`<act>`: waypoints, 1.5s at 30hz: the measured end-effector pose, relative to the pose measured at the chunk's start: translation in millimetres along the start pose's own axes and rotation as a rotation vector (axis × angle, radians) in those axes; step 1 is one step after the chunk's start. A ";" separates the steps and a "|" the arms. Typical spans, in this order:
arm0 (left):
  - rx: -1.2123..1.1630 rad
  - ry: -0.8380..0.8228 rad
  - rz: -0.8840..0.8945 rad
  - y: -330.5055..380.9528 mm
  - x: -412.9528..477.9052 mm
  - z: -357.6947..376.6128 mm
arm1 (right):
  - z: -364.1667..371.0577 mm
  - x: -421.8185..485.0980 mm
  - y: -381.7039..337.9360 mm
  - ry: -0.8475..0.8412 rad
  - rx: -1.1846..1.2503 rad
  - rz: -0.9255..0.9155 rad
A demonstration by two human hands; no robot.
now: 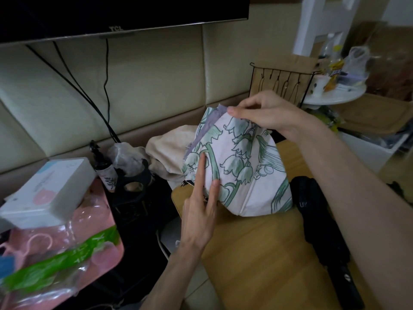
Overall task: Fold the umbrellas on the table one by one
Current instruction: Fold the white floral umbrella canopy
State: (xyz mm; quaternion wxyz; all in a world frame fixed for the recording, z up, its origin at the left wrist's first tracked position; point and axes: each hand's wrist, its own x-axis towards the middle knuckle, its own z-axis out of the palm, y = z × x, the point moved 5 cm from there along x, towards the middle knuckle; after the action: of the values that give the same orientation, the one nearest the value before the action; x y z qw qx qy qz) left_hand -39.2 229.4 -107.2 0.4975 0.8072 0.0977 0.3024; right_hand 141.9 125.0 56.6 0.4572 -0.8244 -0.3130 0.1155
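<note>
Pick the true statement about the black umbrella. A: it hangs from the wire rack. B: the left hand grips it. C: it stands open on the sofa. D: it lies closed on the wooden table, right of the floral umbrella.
D: the black umbrella lies closed on the wooden table, right of the floral umbrella, which the right hand pinches at its top edge while the left hand presses its fabric with straight fingers.
</note>
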 end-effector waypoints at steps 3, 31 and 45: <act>0.032 0.008 0.002 2.0 -0.2 -0.4 | 0.0 1.1 4.4 0.066 0.022 -0.002; -0.407 -0.003 -0.137 -0.5 19.7 -35.6 | -8.0 -36.2 80.3 0.018 0.050 0.086; -0.459 0.022 -0.193 -10.9 30.7 -52.3 | -26.3 -34.5 79.6 0.063 0.133 -0.133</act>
State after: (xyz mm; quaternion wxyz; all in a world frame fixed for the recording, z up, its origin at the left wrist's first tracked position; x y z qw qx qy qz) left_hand -43.8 287.7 -87.7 0.6931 0.6568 0.1085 0.2765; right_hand 160.3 54.9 2.1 0.5270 -0.7730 -0.3441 0.0793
